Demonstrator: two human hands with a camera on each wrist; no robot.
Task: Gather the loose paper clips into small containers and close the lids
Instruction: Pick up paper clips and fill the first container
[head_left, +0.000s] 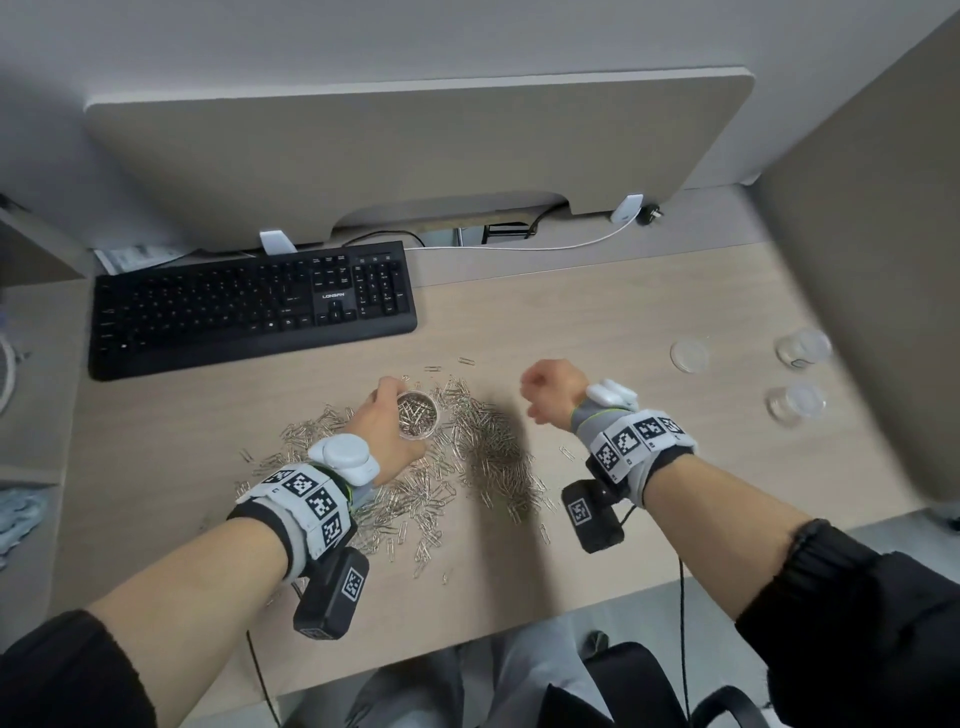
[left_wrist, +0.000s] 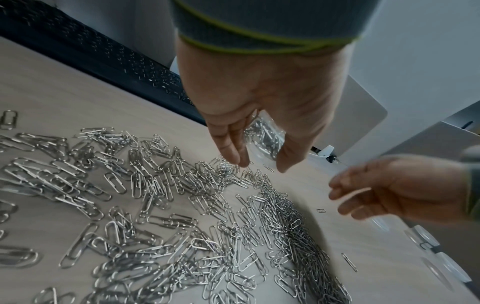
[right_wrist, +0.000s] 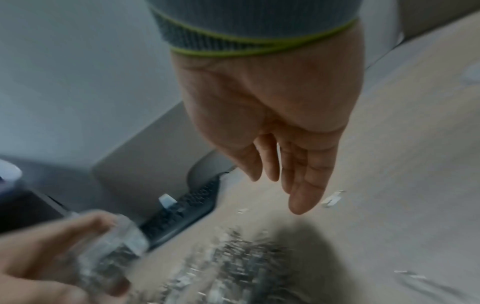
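A large heap of silver paper clips (head_left: 483, 447) is spread over the middle of the wooden desk (head_left: 597, 322). My left hand (head_left: 382, 415) grips a small clear round container (head_left: 418, 415), open-topped and full of clips, just above the heap's far edge. The left wrist view shows the container (left_wrist: 265, 139) between the fingers (left_wrist: 231, 148) and thumb, over the clips (left_wrist: 182, 205). To its right my right hand (head_left: 550, 395) hovers above the desk. The right wrist view shows this hand (right_wrist: 285, 160) blurred, fingers straight, holding nothing.
A black keyboard (head_left: 249, 306) lies behind the heap on the left. At the right of the desk sit a loose clear lid (head_left: 689, 354) and two clear containers (head_left: 802, 347) (head_left: 795, 402). A beige partition (head_left: 415, 156) stands behind; a white cable (head_left: 545, 247) runs along its foot.
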